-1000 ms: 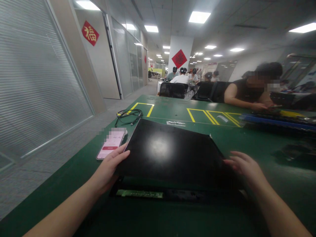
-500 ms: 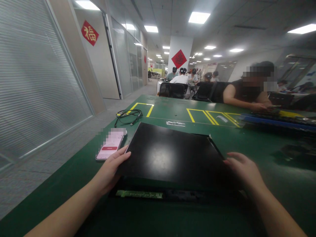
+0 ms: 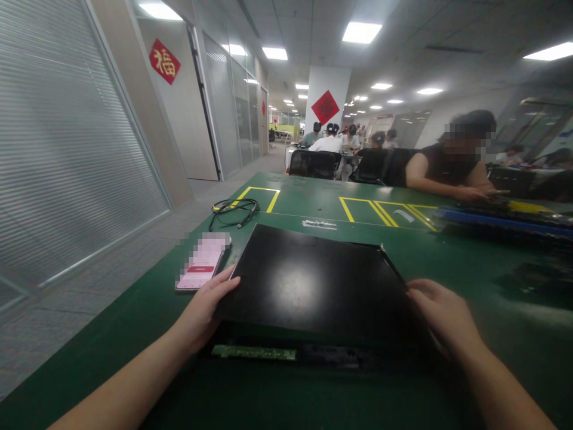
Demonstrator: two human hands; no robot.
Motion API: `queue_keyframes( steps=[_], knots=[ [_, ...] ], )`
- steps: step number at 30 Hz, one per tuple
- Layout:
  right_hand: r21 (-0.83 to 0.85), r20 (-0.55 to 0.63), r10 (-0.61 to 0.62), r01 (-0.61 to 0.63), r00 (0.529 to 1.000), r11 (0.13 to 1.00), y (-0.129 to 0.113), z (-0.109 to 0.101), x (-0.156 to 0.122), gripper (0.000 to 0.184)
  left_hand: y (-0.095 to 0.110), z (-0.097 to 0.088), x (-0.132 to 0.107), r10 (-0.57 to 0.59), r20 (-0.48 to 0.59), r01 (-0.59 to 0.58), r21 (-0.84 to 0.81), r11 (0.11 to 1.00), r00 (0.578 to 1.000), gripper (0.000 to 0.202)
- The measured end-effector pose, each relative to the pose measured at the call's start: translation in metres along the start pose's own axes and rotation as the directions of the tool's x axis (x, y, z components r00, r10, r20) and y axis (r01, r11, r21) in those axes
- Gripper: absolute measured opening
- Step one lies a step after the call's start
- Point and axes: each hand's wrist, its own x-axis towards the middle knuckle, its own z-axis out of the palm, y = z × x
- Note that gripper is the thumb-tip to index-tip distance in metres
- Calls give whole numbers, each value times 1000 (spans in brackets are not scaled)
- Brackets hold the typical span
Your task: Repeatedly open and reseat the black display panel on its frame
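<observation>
A dark, glossy flat display panel (image 3: 349,280) is before me over the green table. Below its near edge runs a dark strip bearing a narrow green circuit board (image 3: 255,352). My left hand (image 3: 210,304) is closed on the panel's left edge, thumb on top and the other fingers partly hidden beneath. At the opposite side, my right hand (image 3: 441,307) pinches the right edge, its lower fingers out of sight. Just left of the panel lies a phone (image 3: 199,272) with a lit pinkish screen.
A coiled black cable (image 3: 235,209) lies beyond the phone. Yellow tape outlines (image 3: 367,209) mark the green table (image 3: 134,334). A blue-edged tray (image 3: 505,222) holds dark items at the right, where a person (image 3: 447,170) sits. Black chairs (image 3: 313,164) stand behind the far edge.
My right hand's raised index finger has come down against the panel's right edge. My left hand and the panel look nearly the same, with a slight shift of the view.
</observation>
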Motion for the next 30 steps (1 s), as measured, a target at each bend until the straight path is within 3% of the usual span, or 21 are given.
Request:
queue_keyframes(
  steps=[7,15,21,30],
  knots=[
    [-72,28,-1,3,1000,997,-5,-3,-3,38,2,3,-3,-22,-51,23,14,1000,998,63],
    [-108,39,-35,39,999,993,-3,-3,-2,37,1,1,-2,-16,17,16,7,1000,1000,63],
    [-103,38,-49,53,998,993,4,-2,3,34,2,2,-2,-1,20,2,-75,997,1000,81],
    [-100,75,-24,32,997,994,-1,-5,1,39,2,11,-3,22,-6,-22,-100,995,1000,71]
  ],
)
